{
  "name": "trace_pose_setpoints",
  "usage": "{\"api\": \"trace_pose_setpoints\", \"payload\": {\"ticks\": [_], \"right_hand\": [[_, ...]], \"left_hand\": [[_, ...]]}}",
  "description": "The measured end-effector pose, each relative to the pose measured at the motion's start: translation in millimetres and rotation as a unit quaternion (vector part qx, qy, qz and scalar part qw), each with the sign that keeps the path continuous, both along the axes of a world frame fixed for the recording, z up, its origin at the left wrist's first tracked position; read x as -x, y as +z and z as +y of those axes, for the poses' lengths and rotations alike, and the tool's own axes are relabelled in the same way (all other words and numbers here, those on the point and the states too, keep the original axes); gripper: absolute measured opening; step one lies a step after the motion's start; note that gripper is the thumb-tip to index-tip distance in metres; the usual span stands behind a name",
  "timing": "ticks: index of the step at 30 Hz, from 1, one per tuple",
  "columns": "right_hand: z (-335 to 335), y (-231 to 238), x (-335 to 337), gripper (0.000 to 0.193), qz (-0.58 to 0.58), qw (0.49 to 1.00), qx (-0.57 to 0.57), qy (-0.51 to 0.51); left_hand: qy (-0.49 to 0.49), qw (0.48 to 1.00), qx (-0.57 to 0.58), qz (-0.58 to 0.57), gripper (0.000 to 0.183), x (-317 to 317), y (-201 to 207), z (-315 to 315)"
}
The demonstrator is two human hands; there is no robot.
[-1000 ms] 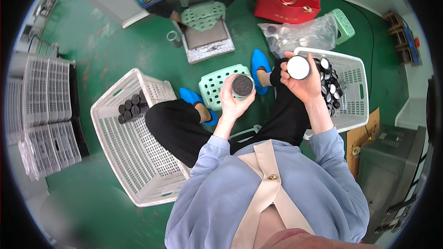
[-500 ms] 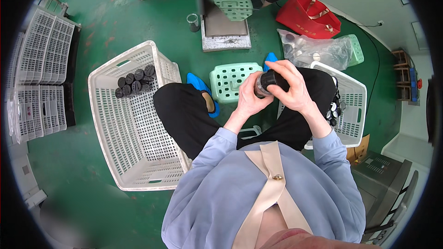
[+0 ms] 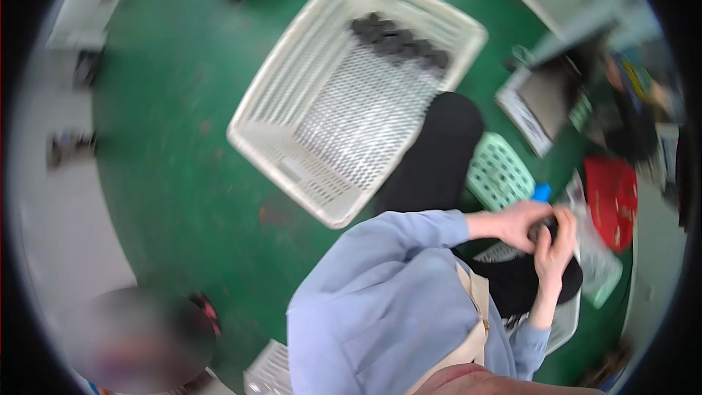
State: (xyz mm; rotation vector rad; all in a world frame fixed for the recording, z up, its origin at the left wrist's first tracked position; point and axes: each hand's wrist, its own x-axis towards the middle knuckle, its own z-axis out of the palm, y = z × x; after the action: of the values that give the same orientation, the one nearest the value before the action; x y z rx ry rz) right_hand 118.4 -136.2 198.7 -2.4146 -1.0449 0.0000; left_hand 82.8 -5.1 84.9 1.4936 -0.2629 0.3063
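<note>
Between my two hands is a small jar (image 3: 543, 230) with a dark top, mostly covered by fingers and blurred. My left hand (image 3: 518, 224) grips it from one side. My right hand (image 3: 556, 247) curls round it from the other, fingers over the top. Both hands are above my knee, right of the picture's middle. In the large white crate (image 3: 287, 66), several dark jars (image 3: 402, 42) lie together along the far end. A smaller white crate (image 3: 567, 322) is partly hidden behind my right arm and knee.
Beyond my knees stand a green plastic stool (image 3: 501, 172) and a metal-topped scale (image 3: 532, 111). A red bag (image 3: 611, 201) and a clear plastic bag (image 3: 598, 252) are at the right. Another person (image 3: 139, 340), blurred, is at the lower left.
The whole view has swung left, bringing the large crate to the upper middle and a person into the lower left. Both hands still hold the jar.
</note>
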Motion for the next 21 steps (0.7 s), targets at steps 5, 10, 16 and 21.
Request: {"api": "trace_pose_setpoints", "payload": {"ticks": [5,10,16,21], "right_hand": [[5,-15,5,0.025,-0.009,1.000,-0.028,-0.001],[28,-25,4,0.019,0.001,0.998,-0.038,-0.049],[37,-2,2,0.016,0.033,0.998,-0.050,0.028],[40,24,5,0.013,0.045,0.989,-0.052,0.133]], "left_hand": [[0.089,0.993,-0.022,-0.078,0.053,4,-7,0],[0.151,0.985,-0.036,-0.080,0.055,4,-15,9],[0.084,0.993,0.068,-0.055,0.058,13,6,23],[-0.075,0.997,0.032,-0.006,0.063,15,15,35]]}}
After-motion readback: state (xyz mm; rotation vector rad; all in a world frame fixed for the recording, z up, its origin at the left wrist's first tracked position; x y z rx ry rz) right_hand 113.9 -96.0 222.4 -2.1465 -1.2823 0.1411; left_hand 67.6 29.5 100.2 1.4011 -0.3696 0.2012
